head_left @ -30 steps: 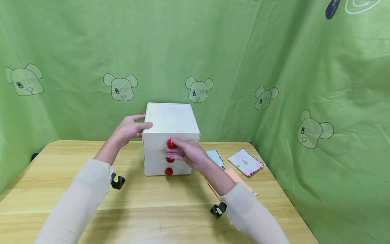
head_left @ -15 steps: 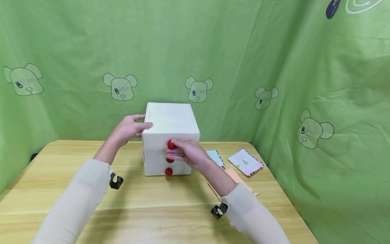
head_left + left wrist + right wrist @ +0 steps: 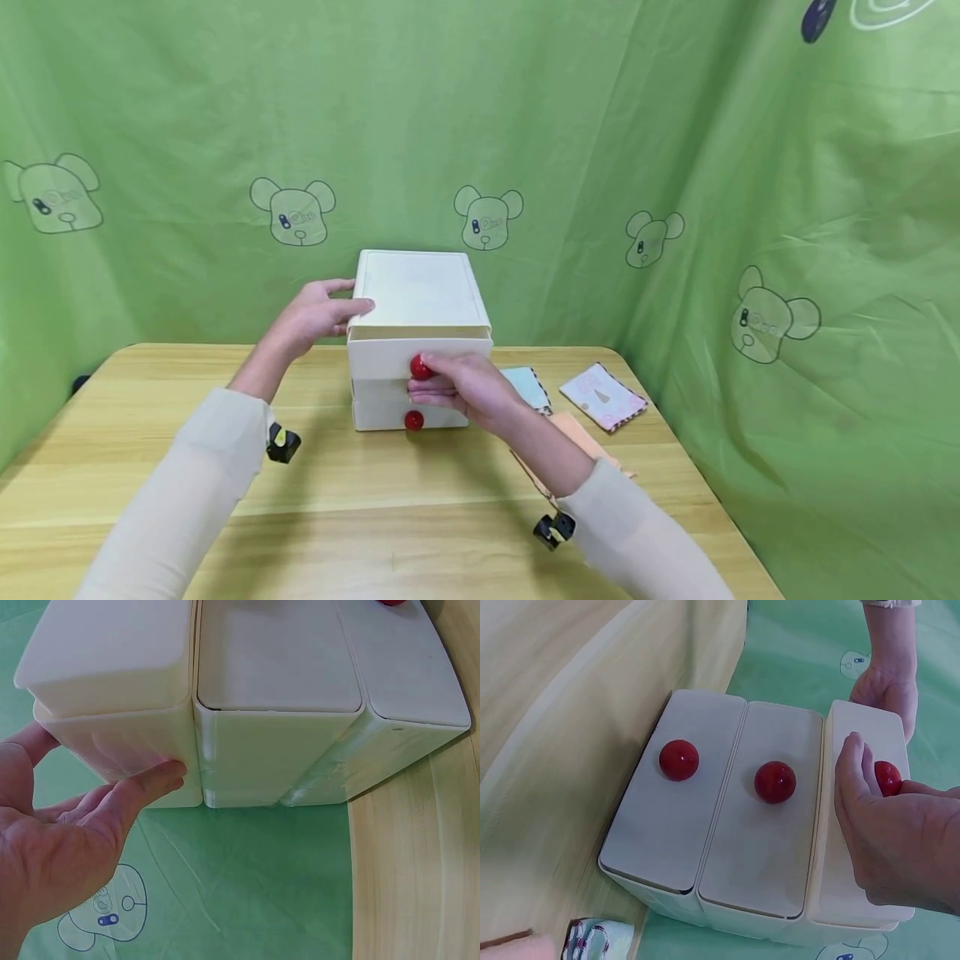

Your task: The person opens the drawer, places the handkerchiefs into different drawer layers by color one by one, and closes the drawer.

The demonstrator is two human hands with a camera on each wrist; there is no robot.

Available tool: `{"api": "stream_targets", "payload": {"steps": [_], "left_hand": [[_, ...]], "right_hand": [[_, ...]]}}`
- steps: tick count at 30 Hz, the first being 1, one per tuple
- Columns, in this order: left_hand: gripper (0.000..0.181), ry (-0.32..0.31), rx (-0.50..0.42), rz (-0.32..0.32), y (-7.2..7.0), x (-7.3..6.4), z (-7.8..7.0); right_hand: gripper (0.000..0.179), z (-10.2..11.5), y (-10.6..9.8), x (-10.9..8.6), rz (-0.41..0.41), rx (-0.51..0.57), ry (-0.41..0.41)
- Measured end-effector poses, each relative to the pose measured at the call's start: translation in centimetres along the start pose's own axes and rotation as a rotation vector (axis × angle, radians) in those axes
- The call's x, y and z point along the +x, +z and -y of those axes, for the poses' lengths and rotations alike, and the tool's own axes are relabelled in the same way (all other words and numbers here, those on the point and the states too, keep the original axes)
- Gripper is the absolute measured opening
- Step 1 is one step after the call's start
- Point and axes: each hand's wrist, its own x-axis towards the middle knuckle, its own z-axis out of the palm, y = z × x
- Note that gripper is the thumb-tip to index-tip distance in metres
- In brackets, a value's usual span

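Observation:
A white three-drawer cabinet (image 3: 420, 287) stands at the back of the table, with a round red knob on each drawer. Its top drawer (image 3: 378, 358) is pulled out a short way, leaving a narrow gap below the top panel. My right hand (image 3: 480, 387) pinches the top red knob (image 3: 420, 367) between thumb and fingers. The middle knob (image 3: 775, 781) is hidden behind that hand in the head view but shows in the right wrist view. My left hand (image 3: 311, 317) rests against the cabinet's left side, fingers fairly straight, thumb on the top edge.
Right of the cabinet lie a light blue cloth (image 3: 528, 387), a white and pink patterned cloth (image 3: 603, 397) and a peach cloth (image 3: 585, 437), partly covered by my right forearm. A green curtain (image 3: 570, 125) hangs behind and beside the wooden table (image 3: 360, 533).
The top drawer has slid out a little toward me, with my right hand pinching its knob and moving along. My left hand stays at the cabinet's side.

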Motion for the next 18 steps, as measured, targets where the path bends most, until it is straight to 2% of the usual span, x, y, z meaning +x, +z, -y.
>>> {"api": "stream_targets", "payload": {"steps": [8, 18], "left_hand": [[0.083, -0.001, -0.004, 0.006, -0.1, 0.0, 0.0], [0.083, 0.004, -0.017, 0.005, 0.0, -0.1, 0.0]], "right_hand": [[0.036, -0.3, 0.4, -1.6, 0.021, -0.055, 0.001], [0.037, -0.9, 1.1, -4.1, 0.042, -0.061, -0.012]]}}
